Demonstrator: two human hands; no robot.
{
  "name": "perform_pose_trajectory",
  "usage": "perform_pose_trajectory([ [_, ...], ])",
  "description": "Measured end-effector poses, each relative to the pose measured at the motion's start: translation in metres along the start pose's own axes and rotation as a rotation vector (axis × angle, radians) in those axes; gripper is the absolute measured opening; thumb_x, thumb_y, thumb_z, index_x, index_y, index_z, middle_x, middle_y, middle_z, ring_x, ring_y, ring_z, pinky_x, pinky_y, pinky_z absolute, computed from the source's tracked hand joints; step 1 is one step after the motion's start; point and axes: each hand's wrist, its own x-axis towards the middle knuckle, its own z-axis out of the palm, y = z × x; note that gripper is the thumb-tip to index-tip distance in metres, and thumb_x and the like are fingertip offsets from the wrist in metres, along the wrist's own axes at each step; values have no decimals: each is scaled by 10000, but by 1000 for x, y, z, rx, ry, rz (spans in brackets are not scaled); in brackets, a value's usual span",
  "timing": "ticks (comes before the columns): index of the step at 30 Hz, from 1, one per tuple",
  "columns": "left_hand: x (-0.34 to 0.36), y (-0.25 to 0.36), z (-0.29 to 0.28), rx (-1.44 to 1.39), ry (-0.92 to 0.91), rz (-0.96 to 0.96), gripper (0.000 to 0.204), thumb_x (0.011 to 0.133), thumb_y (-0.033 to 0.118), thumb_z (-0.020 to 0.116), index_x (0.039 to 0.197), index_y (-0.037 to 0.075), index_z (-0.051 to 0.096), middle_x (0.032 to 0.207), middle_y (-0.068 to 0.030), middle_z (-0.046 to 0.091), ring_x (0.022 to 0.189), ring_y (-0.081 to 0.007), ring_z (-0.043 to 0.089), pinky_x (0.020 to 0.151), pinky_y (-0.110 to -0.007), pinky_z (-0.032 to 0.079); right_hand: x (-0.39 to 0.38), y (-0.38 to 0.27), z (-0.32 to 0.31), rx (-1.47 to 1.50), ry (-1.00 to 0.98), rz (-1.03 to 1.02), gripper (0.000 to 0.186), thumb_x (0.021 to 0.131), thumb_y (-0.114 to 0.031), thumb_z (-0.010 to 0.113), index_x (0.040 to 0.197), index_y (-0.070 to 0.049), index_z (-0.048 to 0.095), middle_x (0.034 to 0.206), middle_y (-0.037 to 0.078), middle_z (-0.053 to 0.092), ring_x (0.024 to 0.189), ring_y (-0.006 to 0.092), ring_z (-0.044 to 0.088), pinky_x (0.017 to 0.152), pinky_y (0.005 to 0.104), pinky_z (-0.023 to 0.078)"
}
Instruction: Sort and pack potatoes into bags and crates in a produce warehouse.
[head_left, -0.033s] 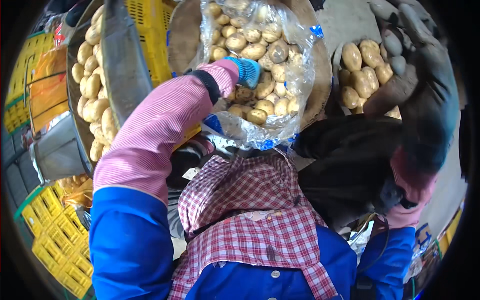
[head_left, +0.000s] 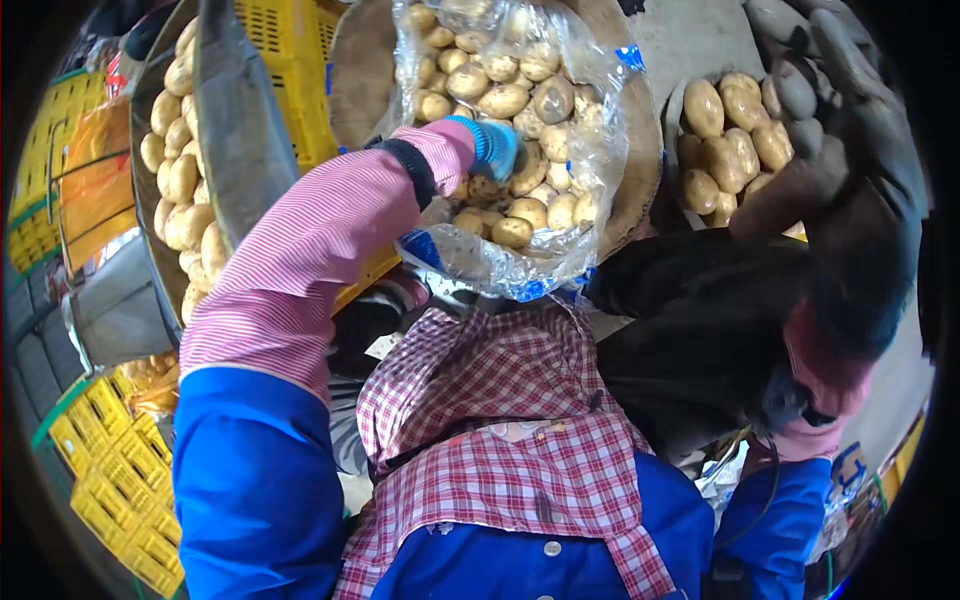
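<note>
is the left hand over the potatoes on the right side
No, the left hand is over the potatoes in the plastic-lined basket.

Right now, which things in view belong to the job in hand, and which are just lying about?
Seemingly in the job: left hand, at the middle potatoes; their clear liner; right hand, blurred, by the right potatoes.

Seemingly just lying about: left potatoes; yellow crates.

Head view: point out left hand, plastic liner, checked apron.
Left hand (head_left: 499, 152), head view: blue-gloved back.
Plastic liner (head_left: 485, 262), head view: clear wall nearest the wearer.
Checked apron (head_left: 520, 474), head view: panel across the front.
</note>
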Motion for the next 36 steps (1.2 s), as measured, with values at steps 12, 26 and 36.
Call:
perform_pose_trajectory([
  [12, 56, 8, 55, -301, 313, 224, 372, 689, 139, 609, 1056, 111, 662, 927, -171, 666, 889, -328, 636, 792, -388, 503, -10, -10, -16, 49, 176, 13, 372, 928, -191, 455, 1237, 15, 486, 1112, 81, 609, 800, 61, 510, 676, 139, 404],
  [26, 56, -96, 38, -129, 880, -803, 294, 875, 262, 502, 1055, 43, 581, 999, -174, 606, 915, -312, 611, 748, -428, 501, -11, -15, 7, 145, 292, 116, 366, 927, -189, 457, 1227, 19, 488, 1087, 80, 615, 769, 57, 504, 651, 137, 401],
  [36, -6, -65, -22, -546, 242, -586, 601, 597, 422, 815, 1077, 89, 670, 937, -94, 676, 806, -196, 634, 710, -340, 507, -7, -8, 19, 112, 29, 222, 248, 892, -155, 522, 1099, -22, 555, 784, -8, 546, 556, 23, 463, 473, 140, 358],
])
